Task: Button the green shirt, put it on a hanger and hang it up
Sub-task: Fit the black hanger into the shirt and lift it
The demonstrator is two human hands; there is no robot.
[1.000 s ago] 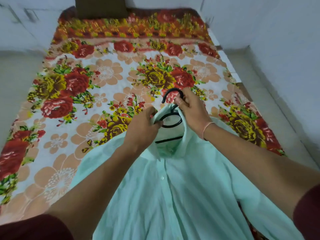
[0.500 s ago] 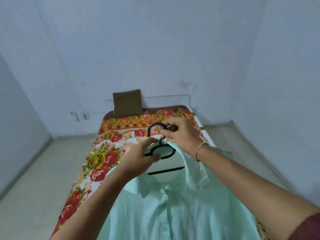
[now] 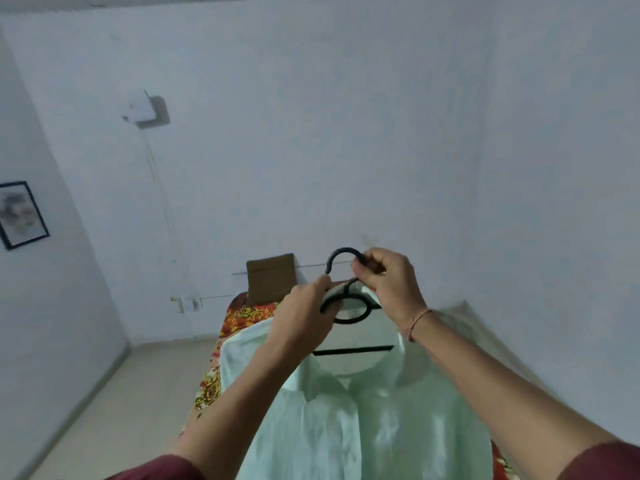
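right hand (image 3: pixel 388 285): my fingers are curled tight, pinching the hanger (image 3: pixel 353 350) at the base of its hook; the hook's open end curves up and to the left of my knuckles
left hand (image 3: pixel 304 320): curled round the hanger's left shoulder just beside the black loop, thumb on top; can't tell if collar cloth is in the grip too
hanger: black, held up in the air between both my hands, hook on nothing; the cross bar shows inside the neck opening
green shirt (image 3: pixel 363 427): pale mint, on the hanger, shoulders draped over it, collar spread open at the top; hangs down in front of me between my forearms and runs out of the bottom edge
shirt front: placket lies closed down the middle, buttons too blurred to count
thread band (image 3: pixel 417 322): thin, pinkish, on my right wrist
sleeves (image 3: pixel 602 462): maroon, at the bottom corners, both forearms bare
bed (image 3: pixel 242 317): floral red and yellow sheet, behind and below the shirt, mostly hidden by it
cushion (image 3: pixel 272 278): brown, upright against the far wall at the bed's head, just left of my hands
framed picture (image 3: pixel 20 214): on the left wall, blurred
wall box (image 3: pixel 145 109): white, high on the far wall, a thin line running down from it
floor (image 3: pixel 114 393): pale, left of the bed
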